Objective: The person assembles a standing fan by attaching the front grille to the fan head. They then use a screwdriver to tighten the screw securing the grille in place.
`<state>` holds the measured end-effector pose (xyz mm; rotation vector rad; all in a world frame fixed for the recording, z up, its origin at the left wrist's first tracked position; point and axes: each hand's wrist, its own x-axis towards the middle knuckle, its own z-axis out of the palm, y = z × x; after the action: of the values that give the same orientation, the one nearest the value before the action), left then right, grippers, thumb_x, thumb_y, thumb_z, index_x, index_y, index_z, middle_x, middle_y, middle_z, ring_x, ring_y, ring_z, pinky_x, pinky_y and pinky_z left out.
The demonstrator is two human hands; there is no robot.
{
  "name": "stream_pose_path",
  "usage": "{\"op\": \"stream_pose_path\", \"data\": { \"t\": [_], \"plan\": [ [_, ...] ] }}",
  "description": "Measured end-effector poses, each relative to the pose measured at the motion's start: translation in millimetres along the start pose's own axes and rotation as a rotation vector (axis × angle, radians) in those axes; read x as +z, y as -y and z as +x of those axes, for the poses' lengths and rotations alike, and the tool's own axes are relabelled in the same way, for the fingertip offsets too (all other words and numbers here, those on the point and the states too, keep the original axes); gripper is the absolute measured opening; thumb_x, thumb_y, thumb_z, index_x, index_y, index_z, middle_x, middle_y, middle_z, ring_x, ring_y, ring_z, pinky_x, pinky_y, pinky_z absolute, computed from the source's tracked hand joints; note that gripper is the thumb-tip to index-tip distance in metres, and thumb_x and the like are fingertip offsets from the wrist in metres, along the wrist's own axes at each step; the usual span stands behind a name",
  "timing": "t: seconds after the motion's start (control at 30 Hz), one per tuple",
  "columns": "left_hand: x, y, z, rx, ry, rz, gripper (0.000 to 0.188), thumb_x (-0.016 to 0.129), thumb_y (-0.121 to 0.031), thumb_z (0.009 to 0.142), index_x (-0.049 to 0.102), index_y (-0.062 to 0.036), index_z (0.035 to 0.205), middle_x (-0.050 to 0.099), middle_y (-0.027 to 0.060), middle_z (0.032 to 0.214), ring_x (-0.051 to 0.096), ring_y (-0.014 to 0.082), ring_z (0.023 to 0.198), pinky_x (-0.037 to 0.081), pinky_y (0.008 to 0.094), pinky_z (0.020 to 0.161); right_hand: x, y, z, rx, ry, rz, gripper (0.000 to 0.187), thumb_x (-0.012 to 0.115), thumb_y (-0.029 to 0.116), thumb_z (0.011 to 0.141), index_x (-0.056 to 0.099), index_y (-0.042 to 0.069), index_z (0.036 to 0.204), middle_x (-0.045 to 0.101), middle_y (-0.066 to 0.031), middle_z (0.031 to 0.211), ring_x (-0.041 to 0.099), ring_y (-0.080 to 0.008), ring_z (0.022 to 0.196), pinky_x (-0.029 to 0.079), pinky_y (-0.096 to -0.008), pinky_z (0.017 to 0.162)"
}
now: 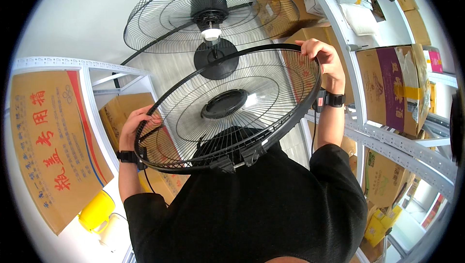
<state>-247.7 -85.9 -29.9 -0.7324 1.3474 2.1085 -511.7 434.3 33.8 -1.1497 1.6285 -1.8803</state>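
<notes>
A round black fan grille (225, 104) of wire, with a solid disc at its middle, is held tilted in front of my body. My left hand (139, 123) grips its rim on the left, fingers curled over the edge. On the upper right of the rim, my right hand (323, 60) is closed round it, fingers over the top. At the lower rim sits a clip (252, 155). Beyond stands a black pedestal fan (209, 1) with its rear grille (160, 23) on. A white nut (211, 34) is on its shaft, and no blades show. Its round base (203, 62) rests on the floor.
Metal shelves (348, 59) hold several cardboard boxes (392, 88) on the right. At left, a shelf frame (85, 86) stands by a large carton (55, 137). A yellow jug (97, 210) is at lower left. A pale wall (82, 25) lies behind.
</notes>
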Motion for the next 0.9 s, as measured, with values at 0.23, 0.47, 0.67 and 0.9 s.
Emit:
{"op": "stream_pose_path", "data": {
  "t": [0.23, 0.47, 0.67, 0.9],
  "plan": [
    [-4, 7, 5, 0.011, -0.022, 0.020, 0.044, 0.046, 0.007, 0.078, 0.052, 0.0118, 0.121, 0.065, 0.0171, 0.098, 0.066, 0.0222, 0.087, 0.054, 0.0306, 0.083, -1, -27, -11, -0.056, -0.152, -0.029, 0.048, 0.078, 0.042, 0.070, 0.059, 0.003, 0.091, 0.058, -0.0064, 0.098, 0.054, -0.0269, 0.108, 0.030, -0.0482, 0.108],
    [-3, 6, 4, -0.008, -0.008, -0.009, 0.046, 0.046, 0.008, 0.081, 0.047, 0.0123, 0.127, 0.064, 0.0176, 0.101, 0.066, 0.0229, 0.088, 0.054, 0.0317, 0.084, 12, -49, -19, 0.109, -0.399, 0.246, 0.024, 0.066, 0.015, 0.081, 0.058, 0.003, 0.100, 0.056, -0.0107, 0.111, 0.052, -0.0280, 0.114, 0.041, -0.0385, 0.099],
    [-10, 10, 8, 0.015, 0.010, -0.020, 0.046, 0.046, 0.007, 0.081, 0.046, 0.0127, 0.127, 0.064, 0.0189, 0.101, 0.066, 0.0240, 0.088, 0.054, 0.0332, 0.085, -3, -92, -18, -0.154, -0.329, 0.269, 0.012, 0.054, 0.000, 0.079, 0.048, 0.003, 0.090, 0.047, -0.0092, 0.092, 0.050, -0.0228, 0.099, 0.038, -0.0463, 0.106],
    [-13, 11, 7, -0.001, -0.008, -0.029, 0.046, 0.047, 0.008, 0.081, 0.045, 0.0128, 0.128, 0.063, 0.0215, 0.103, 0.066, 0.0258, 0.089, 0.056, 0.0342, 0.082, 2, -92, -18, -0.122, -0.393, 0.130, 0.013, 0.051, 0.012, 0.087, 0.051, 0.001, 0.094, 0.052, -0.0125, 0.102, 0.053, -0.0265, 0.105, 0.035, -0.0460, 0.108]
  ]
}}
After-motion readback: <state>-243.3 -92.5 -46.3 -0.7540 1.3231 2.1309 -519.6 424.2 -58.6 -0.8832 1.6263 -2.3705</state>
